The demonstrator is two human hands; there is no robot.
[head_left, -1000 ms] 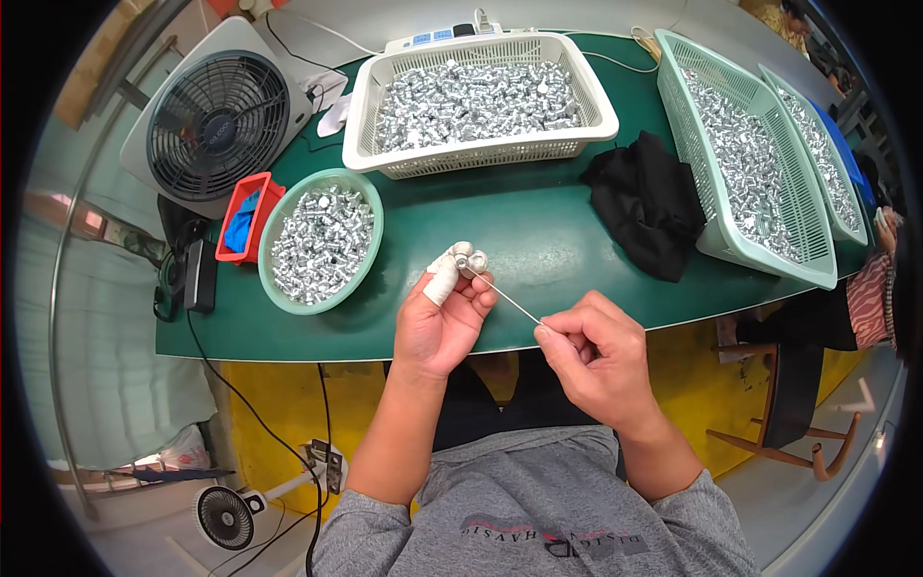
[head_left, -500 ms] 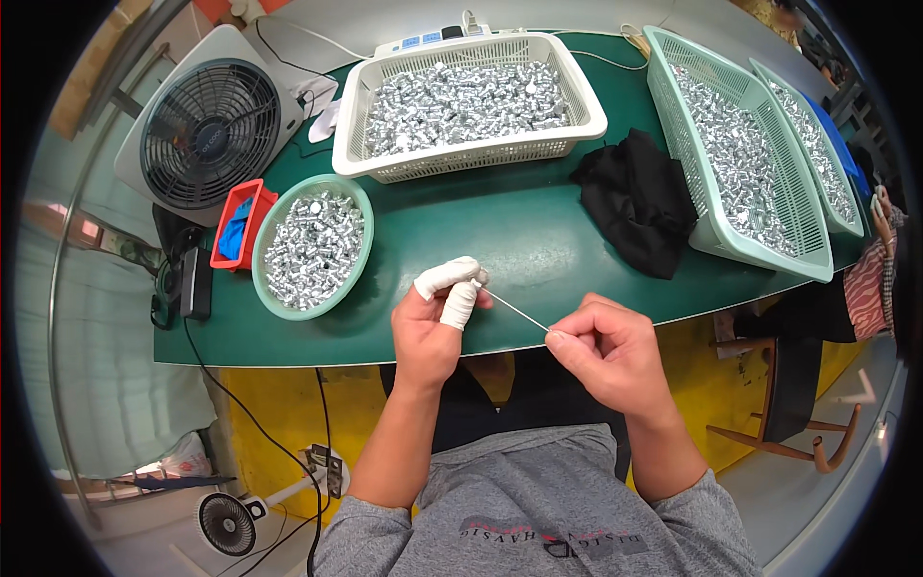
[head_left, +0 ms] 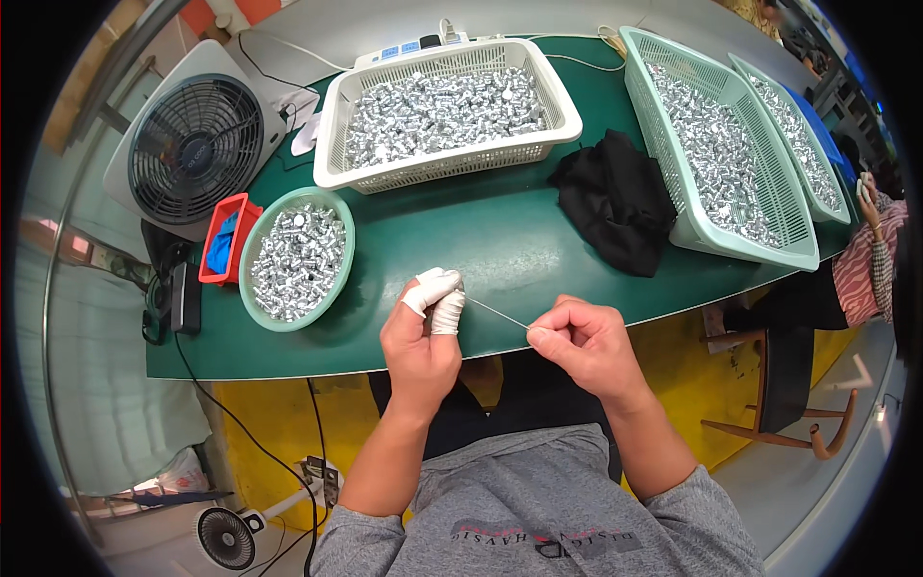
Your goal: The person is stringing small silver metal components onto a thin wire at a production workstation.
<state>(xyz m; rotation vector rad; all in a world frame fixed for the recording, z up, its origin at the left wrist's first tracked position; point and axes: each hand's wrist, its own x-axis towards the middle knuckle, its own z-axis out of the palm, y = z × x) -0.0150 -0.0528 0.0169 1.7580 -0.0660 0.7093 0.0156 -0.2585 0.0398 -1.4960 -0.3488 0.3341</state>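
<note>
My left hand [head_left: 423,332] is over the front of the green table, with white wraps [head_left: 445,313] on its thumb and index finger. These two fingers are pinched together, and a small greyish piece barely shows between their tips, too hidden to name. A thin, straight metal rod [head_left: 496,313] runs from those fingertips down to the right. Its other end is pinched between thumb and index finger of my right hand [head_left: 591,346], whose remaining fingers are curled in. Left of my left hand stands a round pale green basin [head_left: 348,252] full of small silvery metal fittings [head_left: 298,260].
On the green table [head_left: 461,226] stand a white basket [head_left: 452,165] and two pale green baskets [head_left: 707,245] [head_left: 835,210] of metal fittings. A black cloth [head_left: 615,207], a red bin [head_left: 213,272] and a box fan [head_left: 192,149] are around. A person's hand [head_left: 868,197] shows far right.
The whole view has shifted slightly, so the table things sit further left. My left fingers have turned a little around the small piece. Both hands still pinch, with the rod between them.
</note>
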